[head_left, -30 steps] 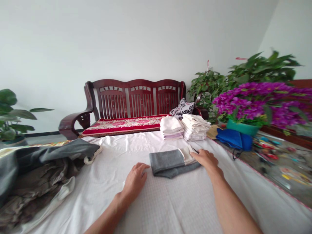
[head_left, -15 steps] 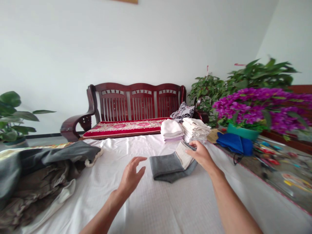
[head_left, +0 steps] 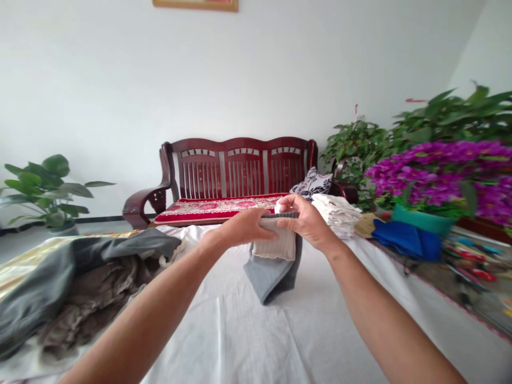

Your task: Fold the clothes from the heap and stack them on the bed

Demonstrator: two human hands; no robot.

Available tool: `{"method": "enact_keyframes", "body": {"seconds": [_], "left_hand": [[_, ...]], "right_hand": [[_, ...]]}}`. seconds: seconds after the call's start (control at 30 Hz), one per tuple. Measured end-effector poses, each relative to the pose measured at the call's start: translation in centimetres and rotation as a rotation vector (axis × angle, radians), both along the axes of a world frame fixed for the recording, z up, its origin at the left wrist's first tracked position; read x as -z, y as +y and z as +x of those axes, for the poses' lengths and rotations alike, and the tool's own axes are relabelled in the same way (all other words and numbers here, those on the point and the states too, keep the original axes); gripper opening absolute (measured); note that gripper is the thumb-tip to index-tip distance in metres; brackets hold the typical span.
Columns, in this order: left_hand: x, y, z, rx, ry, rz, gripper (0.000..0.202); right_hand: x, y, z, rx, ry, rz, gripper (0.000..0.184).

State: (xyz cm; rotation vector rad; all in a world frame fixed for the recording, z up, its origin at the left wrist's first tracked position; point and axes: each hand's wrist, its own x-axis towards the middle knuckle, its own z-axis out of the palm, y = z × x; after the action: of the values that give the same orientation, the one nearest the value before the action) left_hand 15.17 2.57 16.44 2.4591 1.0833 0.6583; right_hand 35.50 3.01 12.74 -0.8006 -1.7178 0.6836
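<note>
A grey folded garment (head_left: 272,269) with a cream ribbed band hangs in the air above the white tablecloth (head_left: 248,330). Its lower end nearly touches the cloth. My left hand (head_left: 242,226) is closed on the band's upper left edge. My right hand (head_left: 304,220) is closed on its upper right edge, thumb on top. Behind my hands, at the table's far edge, stands a stack of folded white cloths (head_left: 338,213).
A heap of dark grey and brown clothes (head_left: 76,277) covers the table's left side. A blue cloth (head_left: 404,240), a pot of purple flowers (head_left: 436,178) and green plants stand at the right. A red wooden bench (head_left: 236,184) stands beyond the table.
My right hand lifted the grey garment off the table by its cream end. My left hand rose from the cloth and took hold of the other corner. The view tilted upward.
</note>
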Motion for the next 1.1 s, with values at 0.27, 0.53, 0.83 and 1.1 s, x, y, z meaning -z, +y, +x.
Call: {"method": "enact_keyframes", "body": {"seconds": [0.27,0.53,0.83,1.1], "left_hand": [[1.4,-0.1,-1.3,-0.206,-0.644,-0.474,0.03],[5.8,0.6,-5.1,-0.451,-1.273,-0.794,0.026],[4.5,-0.2,-5.1,-0.332,-1.483,-0.821,0.021],[2.9,-0.8,-4.5,-0.215,-1.565,-0.742,0.015]], "right_hand": [[8.5,0.0,4.1,-0.395,0.245,-0.5,0.091],[15.2,-1.6,3.7,-0.402,0.159,-0.843,0.091],[15.6,-1.0,-1.2,-0.177,0.397,-0.981,0.067],[16.0,-1.9,-4.9,-0.433,0.618,-0.969,0.058]]}}
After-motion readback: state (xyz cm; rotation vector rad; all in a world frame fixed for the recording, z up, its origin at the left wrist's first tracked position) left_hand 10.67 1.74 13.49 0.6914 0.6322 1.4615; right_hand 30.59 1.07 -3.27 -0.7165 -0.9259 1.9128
